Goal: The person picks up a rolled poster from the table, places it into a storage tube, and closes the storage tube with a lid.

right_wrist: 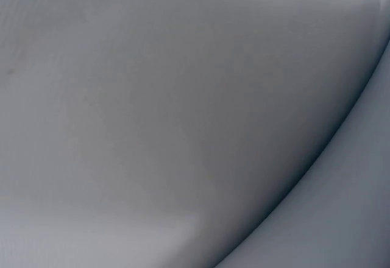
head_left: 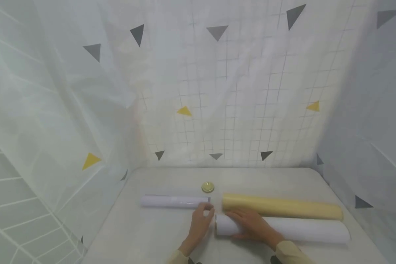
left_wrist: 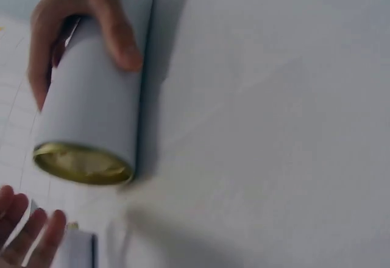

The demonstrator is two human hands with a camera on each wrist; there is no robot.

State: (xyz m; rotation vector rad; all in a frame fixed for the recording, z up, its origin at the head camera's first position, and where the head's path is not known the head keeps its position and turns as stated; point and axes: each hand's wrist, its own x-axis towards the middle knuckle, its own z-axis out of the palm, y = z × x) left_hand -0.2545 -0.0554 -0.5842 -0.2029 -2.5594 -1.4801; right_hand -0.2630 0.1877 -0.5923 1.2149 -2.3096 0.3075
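Observation:
My right hand lies over the left end of a thick white tube, fingers on its far side and thumb on its near side. The left wrist view shows that grip on the tube, whose near end has a gold rim. My left hand is at the right end of a thinner white roll. Its fingers look loosely bent and hold nothing. In the right wrist view, only the tube's blurred curved edge and a pale surface appear; the hand is hidden.
A yellow tube lies just behind the thick white one. Behind the gap between the rolls sits a round gold lid. All rest on a white table, with pale sheeting bearing triangles at the back and sides.

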